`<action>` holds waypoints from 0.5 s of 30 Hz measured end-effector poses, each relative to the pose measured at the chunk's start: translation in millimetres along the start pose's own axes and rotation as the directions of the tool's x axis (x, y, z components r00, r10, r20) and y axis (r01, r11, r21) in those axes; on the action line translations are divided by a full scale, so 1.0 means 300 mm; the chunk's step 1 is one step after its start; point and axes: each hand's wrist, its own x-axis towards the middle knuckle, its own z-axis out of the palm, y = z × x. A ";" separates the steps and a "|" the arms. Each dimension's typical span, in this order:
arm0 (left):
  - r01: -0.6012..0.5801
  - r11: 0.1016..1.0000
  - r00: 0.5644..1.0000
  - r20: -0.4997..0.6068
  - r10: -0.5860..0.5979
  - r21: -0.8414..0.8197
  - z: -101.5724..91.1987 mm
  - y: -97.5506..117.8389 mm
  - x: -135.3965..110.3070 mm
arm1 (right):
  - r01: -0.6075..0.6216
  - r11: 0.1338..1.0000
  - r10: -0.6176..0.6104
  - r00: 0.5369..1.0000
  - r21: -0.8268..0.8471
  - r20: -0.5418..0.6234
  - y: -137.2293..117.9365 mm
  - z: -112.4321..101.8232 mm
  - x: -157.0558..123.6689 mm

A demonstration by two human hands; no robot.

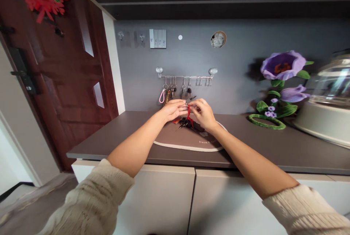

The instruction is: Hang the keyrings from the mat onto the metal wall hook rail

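Above the counter mat [169, 134], both hands meet at a small bunch of keys [193, 97]. My left hand [174, 110] has its thumb and fingertips closed on the metal key ring, its other fingers loosely stretched. My right hand [203, 114] pinches at the same bunch from the right. A red ribbon [189, 112] hangs down between the hands. Just below lie dark keys [186, 122] and a black object [197, 127] on the mat; whether the ribbon is tied to them I cannot tell.
Behind the hands, a clear hook rail [188, 77] on the wall carries several keys and a pink loop strap [162, 96]. To the right stand purple fabric flowers [283, 66] and a white appliance with a glass top [325, 118]. A dark red door [62, 81] is at left.
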 end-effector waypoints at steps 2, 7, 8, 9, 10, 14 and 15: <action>0.010 1.000 1.000 0.006 -0.010 0.009 0.001 0.000 -0.002 | -0.002 1.000 0.002 1.000 -0.009 -0.011 0.004 0.001 0.000; 0.017 0.999 1.000 0.014 -0.018 0.027 0.003 -0.002 -0.007 | -0.008 1.000 0.007 0.999 -0.021 -0.032 0.000 -0.005 0.003; 0.026 0.999 1.000 0.013 -0.026 0.035 0.004 -0.002 -0.009 | -0.014 1.000 0.013 0.999 -0.018 -0.030 -0.002 -0.008 0.003; 0.038 0.998 0.999 0.008 -0.038 0.047 0.006 -0.002 -0.011 | -0.022 1.000 0.022 0.999 -0.014 -0.026 -0.005 -0.010 0.004; 0.053 0.997 0.999 0.003 -0.053 0.062 0.008 -0.001 -0.013 | -0.031 0.999 0.031 0.999 -0.007 -0.022 -0.007 -0.012 0.005; 0.101 0.986 0.995 -0.014 -0.100 0.129 0.013 0.000 -0.018 | -0.065 0.998 0.066 0.998 0.026 -0.016 -0.008 -0.016 0.006; 0.106 0.985 0.994 -0.015 -0.105 0.139 0.012 -0.001 -0.018 | -0.076 0.997 0.076 0.997 0.032 -0.020 -0.006 -0.016 0.006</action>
